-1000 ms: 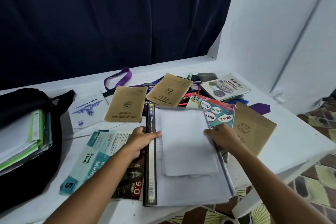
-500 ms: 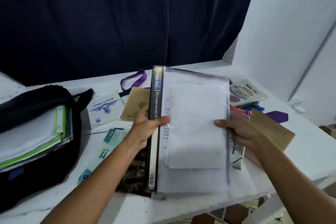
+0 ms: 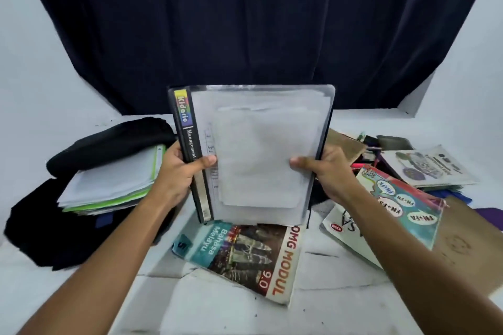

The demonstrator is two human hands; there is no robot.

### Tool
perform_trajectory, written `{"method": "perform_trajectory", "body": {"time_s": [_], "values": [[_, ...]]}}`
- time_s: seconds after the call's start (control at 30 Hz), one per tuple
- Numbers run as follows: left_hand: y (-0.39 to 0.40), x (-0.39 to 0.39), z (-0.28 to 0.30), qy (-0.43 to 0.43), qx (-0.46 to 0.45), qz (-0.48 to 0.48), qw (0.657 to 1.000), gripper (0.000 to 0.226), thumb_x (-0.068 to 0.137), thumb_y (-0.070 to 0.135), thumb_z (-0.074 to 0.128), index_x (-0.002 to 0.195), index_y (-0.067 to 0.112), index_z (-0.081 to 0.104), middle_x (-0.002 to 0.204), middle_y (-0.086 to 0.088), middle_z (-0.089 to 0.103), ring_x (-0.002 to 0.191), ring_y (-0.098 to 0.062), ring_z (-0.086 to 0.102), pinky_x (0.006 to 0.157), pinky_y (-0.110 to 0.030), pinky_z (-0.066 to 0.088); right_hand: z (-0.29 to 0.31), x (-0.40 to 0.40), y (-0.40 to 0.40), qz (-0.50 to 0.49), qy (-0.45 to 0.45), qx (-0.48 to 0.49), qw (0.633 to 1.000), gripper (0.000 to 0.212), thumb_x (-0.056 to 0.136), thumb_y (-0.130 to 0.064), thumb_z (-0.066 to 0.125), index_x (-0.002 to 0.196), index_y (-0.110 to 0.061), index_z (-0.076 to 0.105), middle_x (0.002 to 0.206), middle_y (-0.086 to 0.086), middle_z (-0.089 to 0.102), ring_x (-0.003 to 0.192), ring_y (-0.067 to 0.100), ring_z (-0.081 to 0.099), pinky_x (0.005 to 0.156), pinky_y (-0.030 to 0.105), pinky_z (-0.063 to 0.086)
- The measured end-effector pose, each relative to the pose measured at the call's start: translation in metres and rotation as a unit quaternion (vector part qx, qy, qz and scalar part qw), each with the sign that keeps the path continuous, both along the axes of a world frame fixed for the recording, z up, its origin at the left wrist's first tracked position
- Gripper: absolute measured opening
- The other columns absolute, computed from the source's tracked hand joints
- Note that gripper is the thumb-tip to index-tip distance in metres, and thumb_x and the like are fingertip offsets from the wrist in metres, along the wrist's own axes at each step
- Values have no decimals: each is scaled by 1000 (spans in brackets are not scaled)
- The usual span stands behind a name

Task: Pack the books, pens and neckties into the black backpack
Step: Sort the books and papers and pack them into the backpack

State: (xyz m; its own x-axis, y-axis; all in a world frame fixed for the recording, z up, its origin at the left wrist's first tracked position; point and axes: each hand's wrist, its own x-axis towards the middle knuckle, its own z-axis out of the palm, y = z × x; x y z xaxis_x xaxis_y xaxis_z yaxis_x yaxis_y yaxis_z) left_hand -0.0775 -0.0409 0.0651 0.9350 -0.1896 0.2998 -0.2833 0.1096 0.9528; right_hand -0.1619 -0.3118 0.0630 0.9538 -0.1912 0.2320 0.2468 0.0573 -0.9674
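- Above the surface's middle, left hand and right hand clamp their fingers on the black folder, upright, probably to slide in edge-first.
- Black backpack lies open at the left edge, already holding books.
- Other books, pens wait toward the right edge.

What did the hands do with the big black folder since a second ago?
Both hands lifted the black folder off the table and tipped it upright. The left hand holds its spine edge and the right hand its other edge, as before. Lifting it uncovered the Bahasa Melayu book. The black backpack lies open with papers inside, unchanged, and the other books stay on the table.
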Motion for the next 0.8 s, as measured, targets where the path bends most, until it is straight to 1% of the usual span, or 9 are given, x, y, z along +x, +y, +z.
{"method": "perform_trajectory", "body": {"time_s": [0.1, 0.2, 0.3, 0.4, 0.47, 0.53, 0.63, 0.7, 0.8], "values": [[13, -1, -21, 36, 7, 17, 999, 37, 67, -8, 76, 99, 9, 67, 92, 2, 77, 88, -16, 72, 88, -38, 57, -18, 7, 8, 18, 24, -12, 999, 19, 76, 2, 73, 94, 7, 70, 92, 13, 76, 82, 24, 72, 73, 31, 59], [17, -1, -25, 48, 3, 29, 998, 35, 74, -14, 70, 99, 11, 67, 92, 2, 77, 90, -17, 72, 87, -35, 55, -19, 13, 10, 41, 36, 5, 999, 22, 73, -3, 74, 94, 3, 71, 96, 15, 75, 86, 27, 72, 77, 35, 60], [18, 2, -22, 53, 9, 30, 998, 35, 74, -12, 71, 100, 11, 67, 96, -1, 76, 93, -20, 71, 87, -34, 55, -15, 17, 9, 60, 43, 11, 997, 29, 68, -7, 74, 94, 3, 70, 94, 12, 76, 84, 25, 72, 75, 33, 61], [15, 1, -19, 55, 11, 19, 998, 35, 70, -4, 76, 103, 5, 68, 104, -9, 74, 99, -26, 70, 89, -36, 55, -14, 18, 6, 84, 56, 14, 995, 28, 69, -7, 73, 97, 1, 70, 94, 8, 76, 84, 21, 73, 69, 27, 59], [12, 1, -17, 61, 6, 8, 998, 37, 67, -1, 78, 101, 8, 69, 100, -4, 76, 96, -21, 71, 84, -29, 56, -16, 18, 6, 108, 67, 8, 992, 29, 71, -7, 73, 99, -3, 69, 96, 5, 76, 86, 20, 73, 69, 26, 58], [12, 2, -17, 56, 11, -4, 998, 39, 64, -1, 79, 100, 11, 69, 98, 0, 76, 94, -18, 72, 80, -24, 56, -20, 19, 5, 124, 85, -14, 989, 39, 66, -12, 80, 103, -6, 68, 99, 5, 76, 91, 21, 73, 71, 28, 59], [13, 3, -24, 66, 44, 1, 997, 41, 61, 1, 83, 99, 12, 70, 100, -4, 76, 98, -21, 71, 89, -34, 56, -29, 21, 3, 132, 110, -50, 984, 66, 56, -25, 90, 115, -9, 64, 109, 6, 74, 99, 22, 71, 80, 37, 59], [12, 3, -29, 86, 55, 8, 995, 40, 62, 4, 84, 97, 15, 71, 102, -4, 76, 101, -23, 70, 96, -42, 53, -31, 21, 5, 123, 104, -57, 985, 59, 62, -20, 89, 114, -10, 63, 109, 6, 74, 98, 21, 71, 81, 38, 59], [7, 5, -29, 97, 59, 46, 992, 47, 54, 21, 87, 98, 16, 70, 103, -5, 75, 101, -24, 70, 99, -48, 51, -30, 21, 10, 81, 82, -45, 992, 30, 75, -3, 77, 104, -8, 67, 102, 8, 75, 90, 23, 73, 73, 33, 60]]}}
